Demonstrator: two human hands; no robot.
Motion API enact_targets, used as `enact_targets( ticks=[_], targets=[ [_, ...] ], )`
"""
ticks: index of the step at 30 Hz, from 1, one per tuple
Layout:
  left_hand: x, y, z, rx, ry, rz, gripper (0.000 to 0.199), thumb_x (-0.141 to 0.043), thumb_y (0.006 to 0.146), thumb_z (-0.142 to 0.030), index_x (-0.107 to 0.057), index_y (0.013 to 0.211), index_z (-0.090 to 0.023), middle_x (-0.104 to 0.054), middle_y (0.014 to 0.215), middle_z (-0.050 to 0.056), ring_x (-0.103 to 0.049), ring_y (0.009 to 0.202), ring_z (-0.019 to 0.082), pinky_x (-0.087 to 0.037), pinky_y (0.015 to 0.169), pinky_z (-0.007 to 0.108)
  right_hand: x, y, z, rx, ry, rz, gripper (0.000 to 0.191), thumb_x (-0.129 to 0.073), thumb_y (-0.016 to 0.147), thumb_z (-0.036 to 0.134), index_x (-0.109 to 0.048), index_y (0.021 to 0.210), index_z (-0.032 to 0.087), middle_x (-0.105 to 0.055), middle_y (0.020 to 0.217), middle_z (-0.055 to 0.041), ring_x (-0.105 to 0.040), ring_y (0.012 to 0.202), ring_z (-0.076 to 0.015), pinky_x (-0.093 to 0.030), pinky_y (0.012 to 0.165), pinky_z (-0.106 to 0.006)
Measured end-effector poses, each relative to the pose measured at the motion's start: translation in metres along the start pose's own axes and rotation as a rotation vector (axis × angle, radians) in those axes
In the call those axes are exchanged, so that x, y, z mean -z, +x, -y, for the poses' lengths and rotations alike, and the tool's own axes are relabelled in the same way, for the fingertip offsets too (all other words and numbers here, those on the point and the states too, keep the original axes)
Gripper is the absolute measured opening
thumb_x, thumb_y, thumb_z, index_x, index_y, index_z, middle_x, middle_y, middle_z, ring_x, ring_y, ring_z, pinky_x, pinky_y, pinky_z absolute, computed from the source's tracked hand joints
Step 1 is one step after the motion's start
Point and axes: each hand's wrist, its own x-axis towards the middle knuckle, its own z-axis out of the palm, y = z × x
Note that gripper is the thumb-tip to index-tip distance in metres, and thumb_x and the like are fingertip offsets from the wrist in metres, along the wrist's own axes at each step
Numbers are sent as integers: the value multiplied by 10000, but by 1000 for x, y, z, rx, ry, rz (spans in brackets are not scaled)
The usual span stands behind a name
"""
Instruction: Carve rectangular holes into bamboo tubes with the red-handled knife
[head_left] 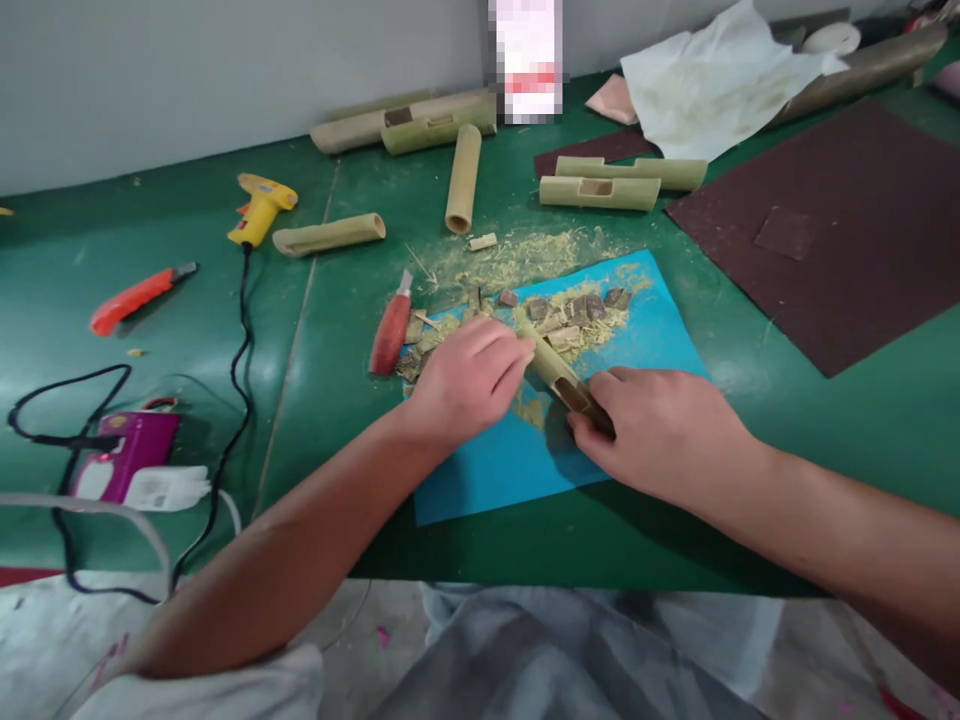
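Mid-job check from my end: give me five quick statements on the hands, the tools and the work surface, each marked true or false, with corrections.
1. The right hand has its grip on a bamboo tube. True.
2. The left hand holds the red-handled knife. False: the red-handled knife lies to the left of the left hand.
3. The yellow glue gun rests on the green table. True.
4. The sheet beneath the hands is white. False: it is a blue sheet.
5. The bamboo tube has an opening cut in its side. True.
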Motion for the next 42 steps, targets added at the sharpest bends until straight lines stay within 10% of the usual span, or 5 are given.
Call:
enact_targets(
  ticks=[42],
  targets=[
    [1, 4, 0, -4, -4, -8, 314, -514, 1113, -168, -689, 852, -166, -672, 757, 44, -580, 736, 191, -482, 704, 346, 1, 0, -1, 17, 32, -9, 252, -591, 1036, 365, -732, 933, 184, -785, 892, -114, -650, 690, -206, -147, 583, -343]
  ],
)
